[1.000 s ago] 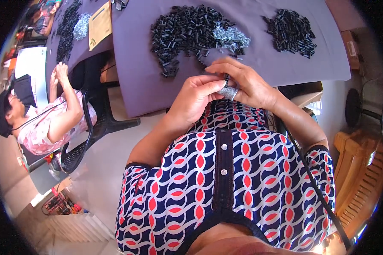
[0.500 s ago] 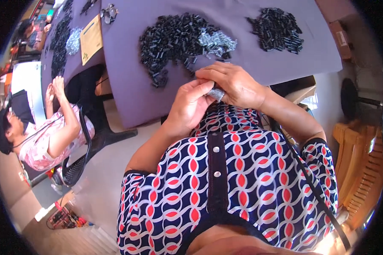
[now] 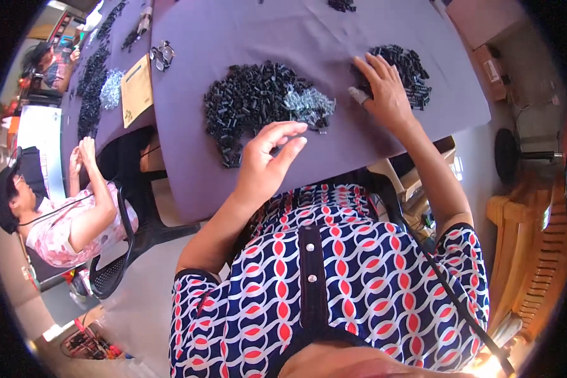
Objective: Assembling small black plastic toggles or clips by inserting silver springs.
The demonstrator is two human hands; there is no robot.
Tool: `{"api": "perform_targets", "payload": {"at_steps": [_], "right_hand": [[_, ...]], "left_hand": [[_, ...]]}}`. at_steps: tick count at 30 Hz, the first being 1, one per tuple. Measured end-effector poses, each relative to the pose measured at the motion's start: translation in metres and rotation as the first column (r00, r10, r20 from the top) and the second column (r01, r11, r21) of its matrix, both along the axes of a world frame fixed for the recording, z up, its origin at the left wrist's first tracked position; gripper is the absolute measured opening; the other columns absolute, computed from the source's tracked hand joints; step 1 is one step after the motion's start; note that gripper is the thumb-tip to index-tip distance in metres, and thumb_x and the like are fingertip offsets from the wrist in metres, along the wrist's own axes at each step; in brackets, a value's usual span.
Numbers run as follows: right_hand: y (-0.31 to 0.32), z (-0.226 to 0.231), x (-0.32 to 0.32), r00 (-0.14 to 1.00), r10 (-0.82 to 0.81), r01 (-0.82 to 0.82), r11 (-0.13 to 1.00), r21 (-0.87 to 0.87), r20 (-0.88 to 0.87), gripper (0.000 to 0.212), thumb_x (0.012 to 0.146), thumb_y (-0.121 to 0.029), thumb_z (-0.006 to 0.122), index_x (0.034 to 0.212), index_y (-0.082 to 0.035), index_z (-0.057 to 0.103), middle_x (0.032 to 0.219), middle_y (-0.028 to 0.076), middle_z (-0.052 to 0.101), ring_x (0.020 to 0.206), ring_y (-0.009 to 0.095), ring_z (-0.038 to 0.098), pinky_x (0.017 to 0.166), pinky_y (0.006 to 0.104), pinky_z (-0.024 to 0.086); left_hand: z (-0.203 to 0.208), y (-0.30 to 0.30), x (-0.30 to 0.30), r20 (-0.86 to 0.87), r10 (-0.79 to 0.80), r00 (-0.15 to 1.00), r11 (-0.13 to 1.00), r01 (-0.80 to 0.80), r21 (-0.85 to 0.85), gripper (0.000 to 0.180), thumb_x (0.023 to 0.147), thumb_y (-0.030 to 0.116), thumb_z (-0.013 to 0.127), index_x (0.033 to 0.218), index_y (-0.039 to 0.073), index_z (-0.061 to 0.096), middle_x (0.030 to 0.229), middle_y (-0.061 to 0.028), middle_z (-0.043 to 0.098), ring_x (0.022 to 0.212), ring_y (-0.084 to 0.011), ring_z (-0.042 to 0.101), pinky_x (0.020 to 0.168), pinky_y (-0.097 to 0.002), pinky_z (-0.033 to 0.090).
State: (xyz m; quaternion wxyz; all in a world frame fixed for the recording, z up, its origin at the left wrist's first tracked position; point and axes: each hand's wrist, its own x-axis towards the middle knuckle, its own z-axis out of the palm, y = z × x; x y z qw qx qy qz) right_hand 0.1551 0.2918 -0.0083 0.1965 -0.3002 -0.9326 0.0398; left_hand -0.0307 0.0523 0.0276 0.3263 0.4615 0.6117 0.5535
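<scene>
Left hand [image 3: 268,164]: hovers over the near part of the counter [image 3: 246,38], palm down, fingers loosely curled and spread; it grasps nothing that shows. Its fingertips point away from the person, toward the big pile.
Right hand [image 3: 384,94]: laid flat with fingers spread at the near-left edge of the small pile, fingers pointing away and to the left. Something pale sits on or under the forefinger; whether it is held, I cannot tell.
Big pile [image 3: 252,104]: small black parts heaped on the purple counter, just beyond the left hand. The heap's long axis runs left to right, with a tail reaching toward the near edge on its left side.
Clear bits [image 3: 309,101]: a pale, glinting cluster at the big pile's right end, between the two hands.
Small pile [image 3: 409,69]: black parts, to the right of the big pile, touching the right hand.
Single parts: too small to tell which way each points.
Envelope [image 3: 136,94]: tan, flat, on the next counter to the left.
Other person [image 3: 63,214]: seated at left, hands raised.
</scene>
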Motion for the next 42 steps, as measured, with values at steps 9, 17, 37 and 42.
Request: {"api": "perform_targets", "payload": {"at_steps": [9, 17, 37, 42], "right_hand": [[0.023, 0.0, 0.003, 0.997, 0.047, -0.05, 0.997, -0.057, -0.064, 0.054, 0.084, -0.008, 0.069, 0.137, -0.01, 0.057, 0.146, 0.016, 0.049, 0.138, 0.037, 0.043, 0.116, 0.0484, 0.036], [0.159, -0.002, -0.092, 0.979, 0.003, -0.006, 1.0, -0.013, -0.202, 0.06, 0.089, -0.018, 0.07, 0.145, -0.016, 0.05, 0.15, 0.017, 0.045, 0.135, 0.038, 0.046, 0.111, 0.0432, 0.042], [0.225, -0.039, -0.176, 0.969, -0.179, 0.193, 0.979, 0.072, -0.169, 0.029, 0.084, -0.03, 0.072, 0.109, -0.015, 0.071, 0.115, 0.01, 0.066, 0.118, 0.034, 0.056, 0.1, 0.0452, 0.045], [0.216, -0.033, -0.18, 0.962, -0.234, 0.246, 0.967, 0.072, -0.141, 0.027, 0.085, -0.028, 0.071, 0.108, -0.014, 0.069, 0.11, 0.012, 0.065, 0.115, 0.034, 0.057, 0.095, 0.0448, 0.05]], "left_hand": [[0.003, 0.013, -0.017, 0.047, 0.005, 0.999, 0.999, -0.003, -0.035, 0.02, 0.093, 0.006, 0.069, 0.111, 0.001, 0.071, 0.113, -0.0088, 0.071, 0.1, -0.0154, 0.067, 0.087, -0.0285, 0.052], [0.006, 0.017, -0.022, 0.063, 0.051, 0.997, 0.999, -0.051, 0.001, 0.019, 0.092, 0.003, 0.068, 0.11, -0.001, 0.071, 0.112, -0.0099, 0.07, 0.099, -0.0154, 0.066, 0.086, -0.0274, 0.053], [-0.008, -0.044, -0.06, 0.059, 0.414, 0.908, 0.909, -0.41, -0.07, 0.015, 0.097, 0.001, 0.061, 0.107, -0.004, 0.071, 0.112, -0.0101, 0.069, 0.103, -0.0146, 0.064, 0.091, -0.025, 0.048], [-0.013, -0.054, -0.063, 0.043, 0.444, 0.895, 0.896, -0.442, -0.047, 0.015, 0.098, 0.001, 0.06, 0.106, -0.004, 0.07, 0.11, -0.01, 0.069, 0.102, -0.0146, 0.064, 0.091, -0.0251, 0.048]]}}
